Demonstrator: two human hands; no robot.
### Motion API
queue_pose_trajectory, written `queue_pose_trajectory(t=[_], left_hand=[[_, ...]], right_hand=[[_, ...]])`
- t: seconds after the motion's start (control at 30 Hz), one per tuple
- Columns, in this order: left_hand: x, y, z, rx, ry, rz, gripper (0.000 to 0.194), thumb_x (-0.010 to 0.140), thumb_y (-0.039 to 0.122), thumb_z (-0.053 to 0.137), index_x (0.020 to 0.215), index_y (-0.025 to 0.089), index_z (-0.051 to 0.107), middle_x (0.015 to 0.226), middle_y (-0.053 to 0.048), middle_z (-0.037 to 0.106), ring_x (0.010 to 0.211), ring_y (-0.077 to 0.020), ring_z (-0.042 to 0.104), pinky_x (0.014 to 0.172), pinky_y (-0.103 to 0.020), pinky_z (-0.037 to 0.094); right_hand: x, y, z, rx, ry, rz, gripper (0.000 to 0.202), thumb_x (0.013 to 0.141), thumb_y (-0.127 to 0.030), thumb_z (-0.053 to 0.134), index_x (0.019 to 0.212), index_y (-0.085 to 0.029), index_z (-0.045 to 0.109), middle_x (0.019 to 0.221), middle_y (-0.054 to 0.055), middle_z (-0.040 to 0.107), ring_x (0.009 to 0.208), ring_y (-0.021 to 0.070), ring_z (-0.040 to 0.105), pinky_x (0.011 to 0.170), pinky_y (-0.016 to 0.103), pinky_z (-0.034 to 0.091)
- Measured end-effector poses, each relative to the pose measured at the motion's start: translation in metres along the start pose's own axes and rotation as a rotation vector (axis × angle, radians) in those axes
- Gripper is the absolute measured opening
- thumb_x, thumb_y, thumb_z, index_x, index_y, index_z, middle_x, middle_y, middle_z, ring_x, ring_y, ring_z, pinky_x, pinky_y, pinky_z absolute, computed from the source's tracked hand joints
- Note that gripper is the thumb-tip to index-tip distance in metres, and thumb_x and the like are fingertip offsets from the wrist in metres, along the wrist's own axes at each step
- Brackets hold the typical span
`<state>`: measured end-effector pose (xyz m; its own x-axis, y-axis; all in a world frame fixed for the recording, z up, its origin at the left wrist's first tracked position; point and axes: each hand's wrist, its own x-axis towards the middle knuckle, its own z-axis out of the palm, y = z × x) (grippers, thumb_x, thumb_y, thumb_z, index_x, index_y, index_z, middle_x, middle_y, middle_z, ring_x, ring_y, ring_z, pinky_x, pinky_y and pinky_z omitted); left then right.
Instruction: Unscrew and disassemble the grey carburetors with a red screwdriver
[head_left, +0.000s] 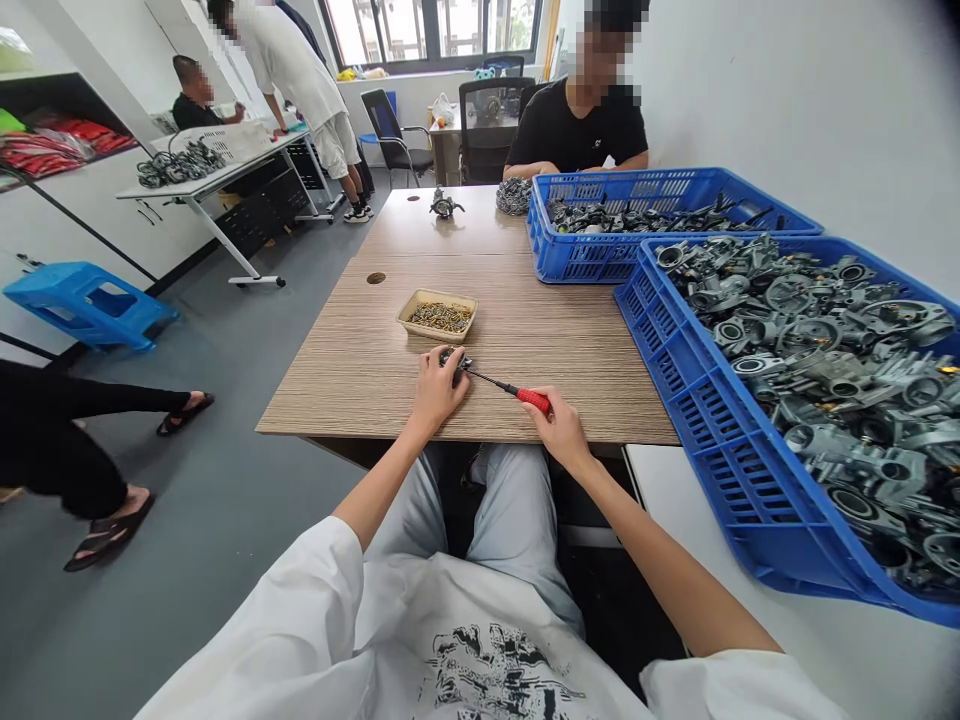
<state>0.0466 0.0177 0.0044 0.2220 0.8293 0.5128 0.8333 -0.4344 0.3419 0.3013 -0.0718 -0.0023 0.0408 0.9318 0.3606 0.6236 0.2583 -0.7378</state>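
Observation:
On the wood-grain table (337,380), my left hand (436,390) is closed around a small grey metal casting (459,362), which its fingers partly cover. My right hand (562,430) grips the red handle of a screwdriver (532,398). The dark shaft points left, and its tip meets the side of the casting; the exact contact spot is too small to make out. Just beyond my left hand sits a cream tray (405,325) filled with small brass-coloured and grey screws or similar parts.
To the right stand two blue crates, a near one (697,440) and a farther one (559,255), heaped with metal castings. Another casting (446,205) lies at the table's far end. A person in black (577,140) sits opposite. A blue stool (97,300) stands left.

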Motion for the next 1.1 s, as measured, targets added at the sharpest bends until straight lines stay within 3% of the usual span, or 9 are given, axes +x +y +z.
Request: queue_pose_trajectory(t=[0.63, 1.1], left_hand=[[0.000, -0.001, 0.000, 0.004, -0.011, 0.004, 0.049, 0.097, 0.026, 0.059, 0.146, 0.022, 0.061, 0.142, -0.016, 0.052, 0.127, -0.0348, 0.045, 0.113, -0.051, 0.045], [0.000, 0.001, -0.001, -0.001, 0.000, 0.013, 0.049, 0.096, 0.024, 0.060, 0.145, 0.023, 0.061, 0.142, -0.016, 0.051, 0.128, -0.0347, 0.046, 0.113, -0.051, 0.045]], right_hand=[[0.007, -0.004, -0.007, 0.117, -0.091, 0.091, 0.035, 0.101, -0.058, 0.057, 0.097, -0.024, 0.063, 0.069, -0.003, 0.055, 0.059, 0.0163, 0.047, 0.058, 0.029, 0.038], [0.011, 0.003, -0.006, 0.143, -0.166, 0.153, 0.041, 0.104, -0.061, 0.049, 0.088, -0.025, 0.061, 0.062, -0.003, 0.054, 0.060, 0.0179, 0.050, 0.062, 0.030, 0.039]])
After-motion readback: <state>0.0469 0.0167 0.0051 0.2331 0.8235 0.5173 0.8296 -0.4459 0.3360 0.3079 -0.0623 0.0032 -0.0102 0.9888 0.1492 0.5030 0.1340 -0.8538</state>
